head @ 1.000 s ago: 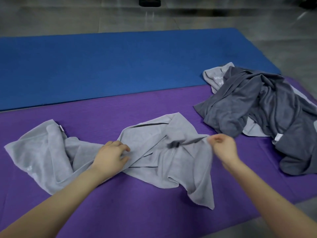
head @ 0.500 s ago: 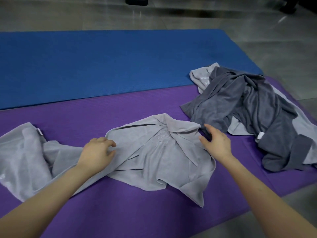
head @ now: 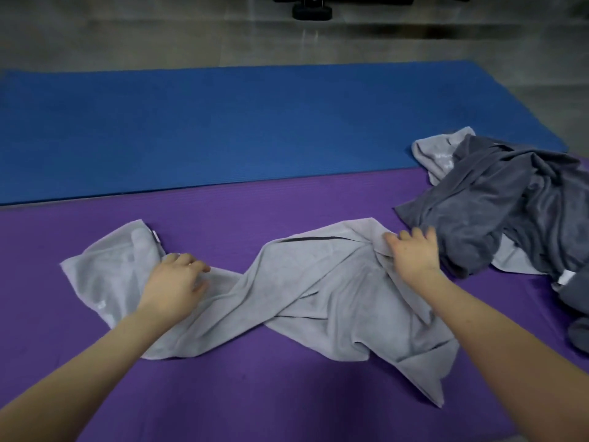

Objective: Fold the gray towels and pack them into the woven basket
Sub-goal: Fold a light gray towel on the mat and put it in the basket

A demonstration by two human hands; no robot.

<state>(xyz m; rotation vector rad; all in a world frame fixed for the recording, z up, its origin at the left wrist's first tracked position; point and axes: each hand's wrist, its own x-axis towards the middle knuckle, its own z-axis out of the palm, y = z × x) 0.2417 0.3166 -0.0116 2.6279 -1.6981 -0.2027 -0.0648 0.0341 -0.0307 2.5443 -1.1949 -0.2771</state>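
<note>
Grey towel [head: 318, 298] pinched in curled left hand [head: 173, 282]; pressed flat-palmed, fingers straight, by right hand [head: 412, 253]; lying twisted across purple mat [head: 287, 393]; one pile [head: 510, 199] of darker towels beside right hand; blue mat [head: 223, 122] behind; two mats.

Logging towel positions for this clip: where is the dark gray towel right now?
Head view, far right: the dark gray towel lies crumpled on the purple mat over a paler towel, just right of the right hand.
</note>
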